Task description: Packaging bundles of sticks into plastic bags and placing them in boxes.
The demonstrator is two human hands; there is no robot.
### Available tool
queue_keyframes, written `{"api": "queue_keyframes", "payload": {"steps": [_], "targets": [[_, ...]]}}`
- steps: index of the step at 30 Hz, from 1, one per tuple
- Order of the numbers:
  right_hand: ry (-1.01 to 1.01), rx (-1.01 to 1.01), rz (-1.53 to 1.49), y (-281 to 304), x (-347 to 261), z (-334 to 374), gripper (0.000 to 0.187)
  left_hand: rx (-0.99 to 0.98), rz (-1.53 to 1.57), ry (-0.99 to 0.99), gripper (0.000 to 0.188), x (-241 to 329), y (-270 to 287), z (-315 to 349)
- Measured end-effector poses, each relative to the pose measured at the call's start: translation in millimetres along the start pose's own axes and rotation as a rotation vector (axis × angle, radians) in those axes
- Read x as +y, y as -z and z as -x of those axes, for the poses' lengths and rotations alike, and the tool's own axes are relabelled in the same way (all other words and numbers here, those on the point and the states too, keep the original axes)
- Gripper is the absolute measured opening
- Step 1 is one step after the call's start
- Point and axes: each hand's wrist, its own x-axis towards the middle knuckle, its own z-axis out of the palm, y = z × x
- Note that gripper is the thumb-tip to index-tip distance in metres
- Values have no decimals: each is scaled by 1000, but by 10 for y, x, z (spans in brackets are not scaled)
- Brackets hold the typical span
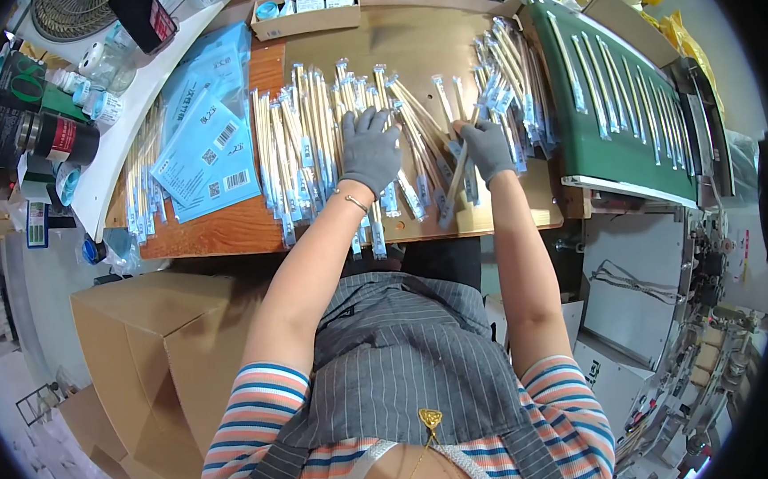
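Note:
Many pairs of chopsticks in clear sleeves with blue print (312, 129) lie side by side on the table, tips pointing away from me. My left hand (372, 154), in a grey glove, rests palm down on the middle of this layer with its fingers spread. To its right, my right hand (488, 149), also gloved, is closed around a slanted pair of wrapped chopsticks (457, 170). Around that hand, several loose pairs lie at different angles. A thicker heap of wrapped chopsticks (515, 75) lies just beyond it, toward the far right of the table.
A green conveyor belt (593, 152) carrying spaced wrapped chopsticks runs along the right. Blue printed plastic bags (209, 154) lie on the table's left. A white shelf (131, 124) holds jars and a phone. Small boxes sit in a cardboard tray (306, 22) behind. A large carton (127, 320) stands below left.

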Motion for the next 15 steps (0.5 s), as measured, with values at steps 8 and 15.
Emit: {"api": "queue_keyframes", "payload": {"steps": [8, 15], "targets": [[27, 47, 184, -55, 39, -18, 30, -28, 2, 3, 36, 14, 36, -9], [-6, -133, -9, -336, 8, 9, 30, 345, 270, 93, 38, -13, 362, 101]]}}
